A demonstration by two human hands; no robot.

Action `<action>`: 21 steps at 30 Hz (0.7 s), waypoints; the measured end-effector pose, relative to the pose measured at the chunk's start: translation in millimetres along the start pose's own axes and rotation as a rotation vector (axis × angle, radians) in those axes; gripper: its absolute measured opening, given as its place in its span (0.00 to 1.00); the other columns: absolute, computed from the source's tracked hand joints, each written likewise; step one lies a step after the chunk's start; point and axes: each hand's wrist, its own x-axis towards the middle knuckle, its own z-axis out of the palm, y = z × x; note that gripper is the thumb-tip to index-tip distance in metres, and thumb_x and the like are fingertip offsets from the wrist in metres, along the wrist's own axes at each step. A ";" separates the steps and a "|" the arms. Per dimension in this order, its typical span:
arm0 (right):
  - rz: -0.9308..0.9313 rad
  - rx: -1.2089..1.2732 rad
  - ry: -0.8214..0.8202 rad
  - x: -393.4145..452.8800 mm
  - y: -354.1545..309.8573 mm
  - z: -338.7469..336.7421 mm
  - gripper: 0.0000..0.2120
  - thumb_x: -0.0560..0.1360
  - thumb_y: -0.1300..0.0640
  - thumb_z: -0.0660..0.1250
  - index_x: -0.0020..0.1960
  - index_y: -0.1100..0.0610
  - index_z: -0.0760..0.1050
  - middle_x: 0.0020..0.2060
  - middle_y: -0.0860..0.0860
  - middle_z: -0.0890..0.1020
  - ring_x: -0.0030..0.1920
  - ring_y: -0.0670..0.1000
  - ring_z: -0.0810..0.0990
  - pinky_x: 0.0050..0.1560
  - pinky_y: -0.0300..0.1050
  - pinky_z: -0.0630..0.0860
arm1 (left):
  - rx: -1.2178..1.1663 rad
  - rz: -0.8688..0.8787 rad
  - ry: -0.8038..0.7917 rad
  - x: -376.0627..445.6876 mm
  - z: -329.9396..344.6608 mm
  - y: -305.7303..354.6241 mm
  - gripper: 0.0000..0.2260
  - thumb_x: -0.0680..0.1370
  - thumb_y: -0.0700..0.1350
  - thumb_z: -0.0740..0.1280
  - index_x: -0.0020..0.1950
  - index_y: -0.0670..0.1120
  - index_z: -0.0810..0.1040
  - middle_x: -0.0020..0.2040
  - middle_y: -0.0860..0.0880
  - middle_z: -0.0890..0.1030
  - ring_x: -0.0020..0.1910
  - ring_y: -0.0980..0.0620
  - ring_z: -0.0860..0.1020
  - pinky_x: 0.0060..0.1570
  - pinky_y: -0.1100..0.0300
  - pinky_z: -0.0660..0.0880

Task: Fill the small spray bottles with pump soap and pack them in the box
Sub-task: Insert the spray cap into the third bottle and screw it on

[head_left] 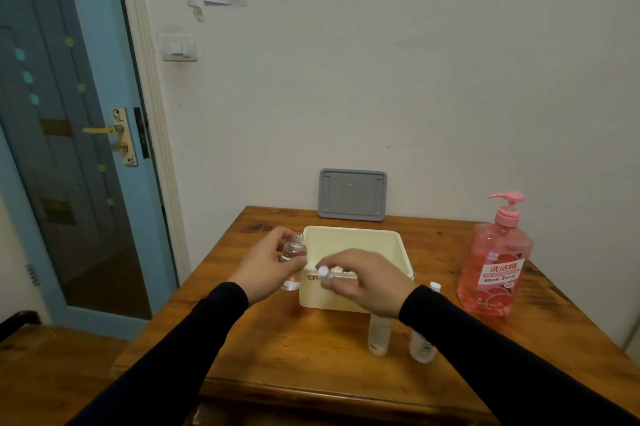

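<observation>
Reaching forward in dark sleeves, both arms meet over the wooden surface (277, 349), where two small clear plastic bottles (378, 335) stand upright nearest, partly hidden under the right forearm. The left hand (273, 264) grips an uncapped clear bottle (293, 261) upright by its body, while the right hand (360, 278) pinches a white-tipped spray cap (327, 275) just beside it, in front of the cream, smooth-walled box (356, 252). Farther right stands the translucent pink soap bottle (493, 270) with its pump, and a grey rectangular lid (352, 194) leans against the wall.
</observation>
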 end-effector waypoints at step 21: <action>0.197 0.634 0.674 10.1 15.1 -75.9 0.05 0.74 0.51 0.68 0.49 0.44 0.75 0.45 0.42 0.82 0.48 0.40 0.80 0.50 0.37 0.76 | -0.057 0.044 -0.121 8.1 53.6 36.9 0.15 0.71 0.52 0.73 0.54 0.61 0.71 0.51 0.59 0.77 0.47 0.59 0.78 0.45 0.61 0.79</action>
